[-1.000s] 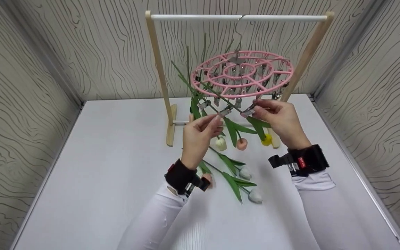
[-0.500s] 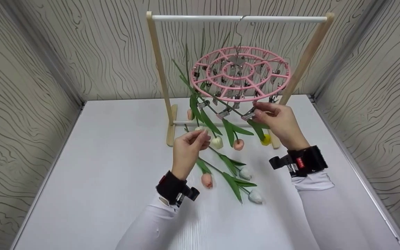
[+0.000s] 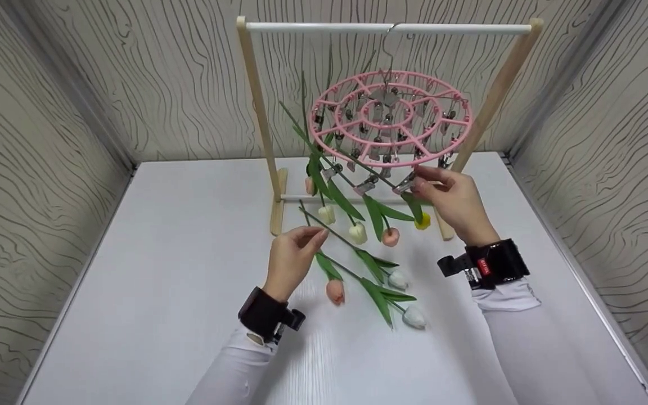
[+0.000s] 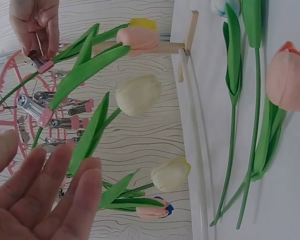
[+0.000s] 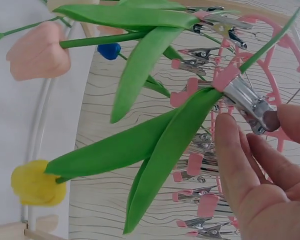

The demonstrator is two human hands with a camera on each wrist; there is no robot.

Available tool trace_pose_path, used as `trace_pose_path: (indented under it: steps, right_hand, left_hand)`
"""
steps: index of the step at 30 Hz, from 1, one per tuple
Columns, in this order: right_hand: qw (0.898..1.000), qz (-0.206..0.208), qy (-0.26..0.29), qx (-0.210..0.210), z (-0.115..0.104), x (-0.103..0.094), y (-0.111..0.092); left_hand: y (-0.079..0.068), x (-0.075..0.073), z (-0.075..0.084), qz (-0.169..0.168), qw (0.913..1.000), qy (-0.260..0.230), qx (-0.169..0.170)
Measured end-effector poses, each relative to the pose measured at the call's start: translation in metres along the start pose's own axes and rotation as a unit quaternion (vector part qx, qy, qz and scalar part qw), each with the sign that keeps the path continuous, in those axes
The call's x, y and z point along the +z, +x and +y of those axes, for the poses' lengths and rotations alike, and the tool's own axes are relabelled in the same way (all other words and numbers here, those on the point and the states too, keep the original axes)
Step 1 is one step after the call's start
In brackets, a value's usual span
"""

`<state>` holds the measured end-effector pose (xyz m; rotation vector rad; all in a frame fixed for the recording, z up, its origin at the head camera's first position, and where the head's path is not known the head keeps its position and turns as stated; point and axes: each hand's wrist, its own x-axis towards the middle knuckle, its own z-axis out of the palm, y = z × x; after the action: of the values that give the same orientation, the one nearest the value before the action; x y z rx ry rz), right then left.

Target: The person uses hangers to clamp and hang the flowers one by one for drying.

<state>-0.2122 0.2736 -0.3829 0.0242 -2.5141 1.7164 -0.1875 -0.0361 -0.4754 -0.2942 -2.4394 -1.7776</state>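
Note:
Several artificial tulips hang from metal clips with pink tips on a round pink drying hanger (image 3: 352,152). At its front right, my right hand (image 3: 454,197) holds the metal end of a clip (image 5: 248,104) between thumb and fingers. That clip bites the stem of a yellow tulip (image 5: 39,183), whose bloom points down. Over the table, my left hand (image 3: 293,256) holds nothing, its fingers loosely bent. Beside it lie loose tulips: a pink one (image 3: 335,292) and two whitish ones, the nearer a white tulip (image 3: 414,317).
A wooden rack (image 3: 257,112) with a white top rod (image 3: 324,27) carries the hanger by its hook. Other clipped tulips hang at the left, among them a cream tulip (image 3: 358,233) and a pink tulip (image 3: 390,237). Patterned walls enclose the white table (image 3: 200,270).
My left hand has come away from the clips and moved down and left over the table. The hanger has tilted and swung slightly. My right hand stays at the yellow tulip's clip.

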Motion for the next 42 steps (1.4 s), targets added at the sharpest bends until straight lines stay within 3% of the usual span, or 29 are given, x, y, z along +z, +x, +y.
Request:
trace_pose_path:
  steps: [3, 6, 8, 11, 14, 17, 20, 24, 27, 30, 36, 38, 42]
  right_hand:
    - [0.999, 0.038, -0.038, -0.005, 0.001, 0.001, -0.003]
    - [0.989, 0.118, -0.077, -0.043, 0.005, 0.007, -0.009]
    - [0.973, 0.188, -0.093, -0.092, 0.009, 0.013, -0.015]
    - [0.94, 0.277, -0.101, -0.175, 0.019, 0.021, -0.027]
    - [0.921, 0.301, -0.1, -0.224, 0.031, 0.028, -0.04]
    - [0.923, 0.28, -0.103, -0.244, 0.047, 0.037, -0.054]
    - [0.937, 0.221, -0.123, -0.243, 0.067, 0.047, -0.068]
    - [0.96, 0.103, -0.177, -0.19, 0.092, 0.064, -0.085]
    - [0.968, 0.027, -0.218, -0.126, 0.102, 0.078, -0.095]
    - [0.964, -0.007, -0.251, -0.088, 0.106, 0.091, -0.102]
    - [0.941, -0.008, -0.315, -0.12, 0.119, 0.111, -0.106]
    - [0.934, -0.008, -0.33, -0.136, 0.132, 0.115, -0.105]
    - [0.921, -0.007, -0.357, -0.157, 0.179, 0.123, -0.097]
  left_hand:
    - [-0.002, -0.002, -0.003, 0.004, 1.0, 0.002, -0.001]
    - [-0.004, -0.004, -0.005, 0.005, 0.9999, 0.004, -0.011]
    - [-0.004, -0.005, -0.005, 0.008, 0.9998, 0.011, -0.013]
    - [-0.005, -0.005, -0.006, 0.012, 0.9995, 0.027, -0.012]
    - [-0.006, -0.006, -0.007, 0.016, 0.9991, 0.036, -0.013]
    - [-0.008, -0.008, -0.009, 0.016, 0.999, 0.034, -0.025]
    - [-0.011, -0.009, -0.013, 0.019, 0.9988, 0.035, -0.029]
    - [-0.017, -0.01, -0.02, 0.026, 0.9983, 0.041, -0.032]
    - [-0.021, -0.01, -0.025, 0.027, 0.9981, 0.045, -0.033]
    - [-0.024, -0.01, -0.028, 0.027, 0.9979, 0.047, -0.035]
    - [-0.03, -0.012, -0.033, 0.031, 0.9975, 0.049, -0.04]
    - [-0.033, -0.012, -0.035, 0.03, 0.9974, 0.051, -0.042]
    - [-0.038, -0.012, -0.038, 0.03, 0.9969, 0.055, -0.049]
